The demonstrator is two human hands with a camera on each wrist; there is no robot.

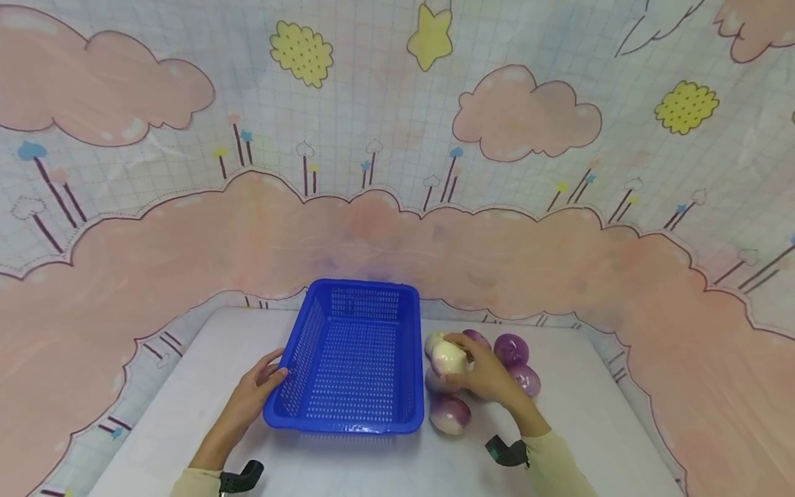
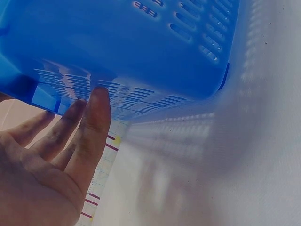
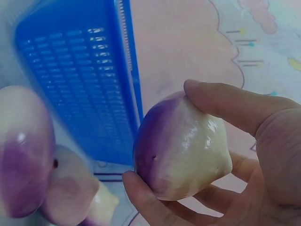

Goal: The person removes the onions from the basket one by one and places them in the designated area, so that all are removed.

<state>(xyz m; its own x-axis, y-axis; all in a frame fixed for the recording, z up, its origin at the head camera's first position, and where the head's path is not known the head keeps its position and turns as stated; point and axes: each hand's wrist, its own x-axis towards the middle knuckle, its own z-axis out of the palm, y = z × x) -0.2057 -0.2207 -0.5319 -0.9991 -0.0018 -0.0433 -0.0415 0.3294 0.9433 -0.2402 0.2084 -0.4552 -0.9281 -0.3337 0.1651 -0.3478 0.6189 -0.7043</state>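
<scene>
A blue plastic basket with slotted walls stands on the white table, and nothing lies in it. At its left side my left hand holds the rim, thumb over the edge; in the left wrist view its fingers lie against the outer wall. My right hand grips a glossy purple-and-white onion between thumb and fingers, just right of the basket. Under and around that hand are several more onions, among them a purple one and a purple-and-white one.
The white table reaches out on both sides of the basket. Behind it hangs a cloth backdrop printed with clouds and stars. A black wrist mount sits at the right sleeve and another at the left.
</scene>
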